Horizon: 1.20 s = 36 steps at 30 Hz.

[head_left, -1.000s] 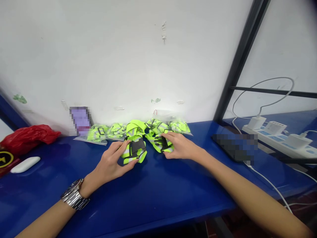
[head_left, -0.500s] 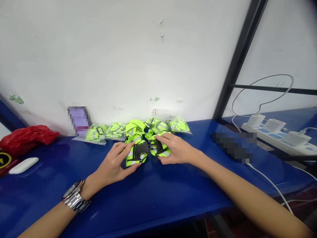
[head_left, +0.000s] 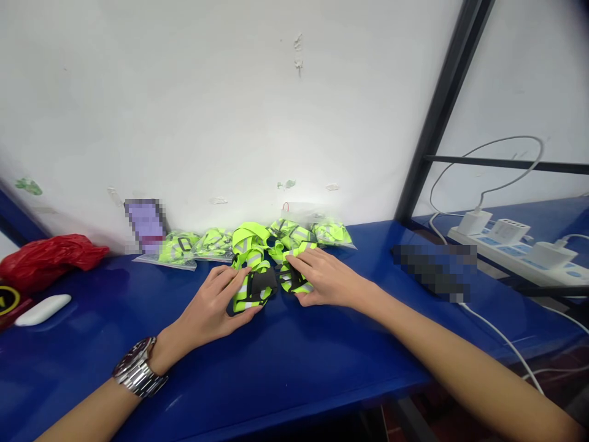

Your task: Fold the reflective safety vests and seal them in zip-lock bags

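Fingers (head_left: pixel 226 283) of left hand (head_left: pixel 207 313) curled around folded hi-vis reflective vest (head_left: pixel 251 288); right-hand fingers (head_left: pixel 306 265) gathered on second vest (head_left: pixel 292 279); both vests out of bags, on blue tabletop (head_left: pixel 294 380); further bagged vests (head_left: pixel 214 244) remain against wall (head_left: pixel 230 110).

Left hand (head_left: pixel 209 305) and right hand (head_left: pixel 326 277) curl inward, close together, arms outstretched.

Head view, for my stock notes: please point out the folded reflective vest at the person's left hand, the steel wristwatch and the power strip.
Reflective vest (head_left: pixel 243 299): head view, on the neon yellow fabric below the black band.
Steel wristwatch (head_left: pixel 139 367): head view, on the metal bracelet.
Power strip (head_left: pixel 510 250): head view, on its white top face.
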{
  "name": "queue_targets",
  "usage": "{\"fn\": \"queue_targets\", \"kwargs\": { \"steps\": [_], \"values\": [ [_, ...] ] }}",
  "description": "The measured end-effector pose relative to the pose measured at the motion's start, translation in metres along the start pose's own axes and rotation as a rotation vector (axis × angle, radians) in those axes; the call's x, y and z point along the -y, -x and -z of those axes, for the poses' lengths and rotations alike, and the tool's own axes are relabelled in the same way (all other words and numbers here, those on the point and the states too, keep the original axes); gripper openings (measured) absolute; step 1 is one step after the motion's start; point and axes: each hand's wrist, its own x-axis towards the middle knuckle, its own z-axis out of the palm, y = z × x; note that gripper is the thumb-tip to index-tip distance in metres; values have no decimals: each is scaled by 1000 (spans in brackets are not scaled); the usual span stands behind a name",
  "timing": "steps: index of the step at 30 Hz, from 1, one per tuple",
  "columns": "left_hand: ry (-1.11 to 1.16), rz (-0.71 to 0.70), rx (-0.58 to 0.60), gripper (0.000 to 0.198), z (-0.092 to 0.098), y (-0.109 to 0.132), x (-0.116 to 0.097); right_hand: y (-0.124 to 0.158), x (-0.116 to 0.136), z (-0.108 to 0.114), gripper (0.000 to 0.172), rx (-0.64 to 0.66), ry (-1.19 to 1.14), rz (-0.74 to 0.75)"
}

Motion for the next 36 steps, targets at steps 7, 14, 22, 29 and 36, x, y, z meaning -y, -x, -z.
{"fn": "queue_targets", "kwargs": {
  "steps": [7, 14, 22, 29, 36],
  "values": [
    [1, -7, 16, 75, -1, 0, -1, -1, 3, -2, 73, 26, -13, 13],
    [-26, -53, 82, 67, -7, 2, -6, -3, 14, -9, 77, 22, -94, 27],
    [-226, 50, 32, 68, -5, -11, -16, -4, 4, -10, 65, -98, -325, -96],
    [-53, -242, 25, 32, -9, -26, -63, -7, -2, -1, 46, -225, -635, -370],
    [-226, -30, 212, 31, -39, -45, -51, -10, -8, -3, 47, -273, -703, -468]
  ]
}}
